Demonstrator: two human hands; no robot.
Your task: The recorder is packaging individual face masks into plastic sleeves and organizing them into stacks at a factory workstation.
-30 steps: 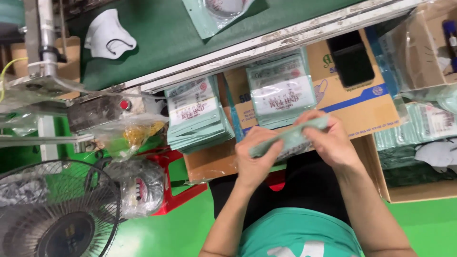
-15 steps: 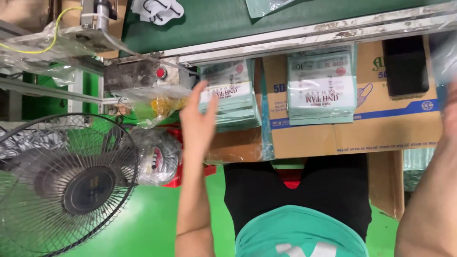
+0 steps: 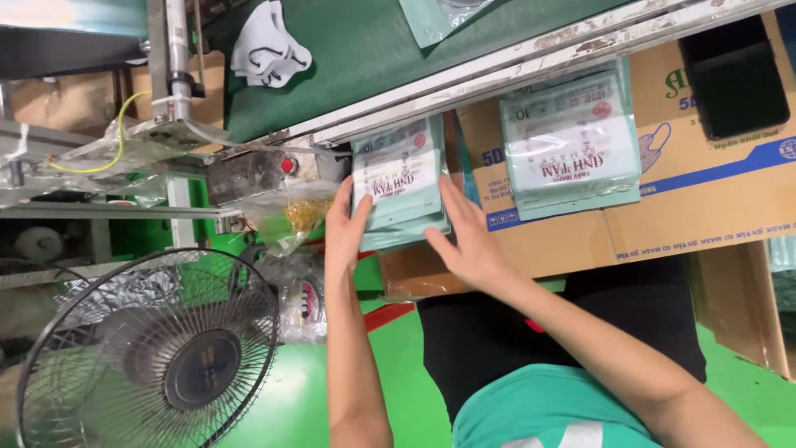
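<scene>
Nearest: round black wire-guard floor fan (image 3: 145,357), low left, beside the person's forearm.

Left hand (image 3: 347,228) flat, fingers straight, pressed on left edge of stack of pale green printed flat pouches (image 3: 400,184). Right hand (image 3: 471,241) likewise flat on stack's right edge.

Stack lies on brown cardboard box (image 3: 713,178), just under conveyor frame. Step, judged: squaring stack edges. Even pressure from both sides needed, else pouches fan out.

Second pouch stack (image 3: 572,141) rightwards, untouched.

Beyond: dark green conveyor belt (image 3: 373,50), white moulded mask (image 3: 267,46) on it.

Bright, even overhead light is filling the scene, casting only soft shadows. Glare is glinting off the clear plastic wrap (image 3: 124,149) at far left. Edges are bending slightly, and fine print is blurring a little.
</scene>
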